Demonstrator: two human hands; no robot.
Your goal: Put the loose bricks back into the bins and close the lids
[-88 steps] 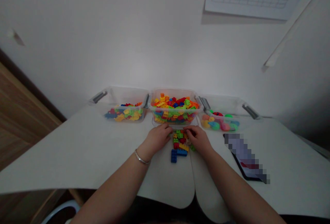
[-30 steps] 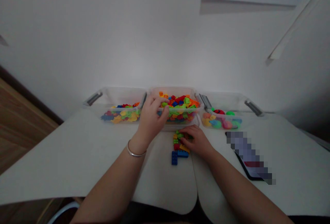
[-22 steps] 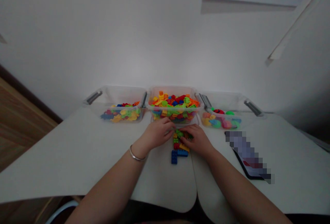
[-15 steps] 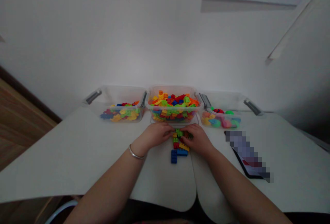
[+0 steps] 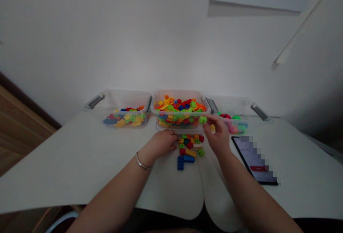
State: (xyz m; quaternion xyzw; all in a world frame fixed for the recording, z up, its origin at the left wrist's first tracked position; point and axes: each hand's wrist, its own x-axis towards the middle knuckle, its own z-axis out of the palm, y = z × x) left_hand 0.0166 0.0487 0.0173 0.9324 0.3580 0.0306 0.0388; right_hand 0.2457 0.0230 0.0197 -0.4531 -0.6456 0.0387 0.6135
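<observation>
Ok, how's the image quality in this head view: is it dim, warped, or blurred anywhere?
In the head view, the light is dim and grey, the wide lens visibly bends the white table, the loose bricks look slightly soft, and a pixelated mosaic covers part of the phone.

Right hand pinches a green toy brick between thumb and fingers, just above the front rim of the middle clear plastic bin, which is heaped with mixed bricks. Left hand, open and palm down on the white worktop, sits just beside a loose pile of bricks. Silver bangle on left wrist. Smartphone lies right, screen lit.
</observation>
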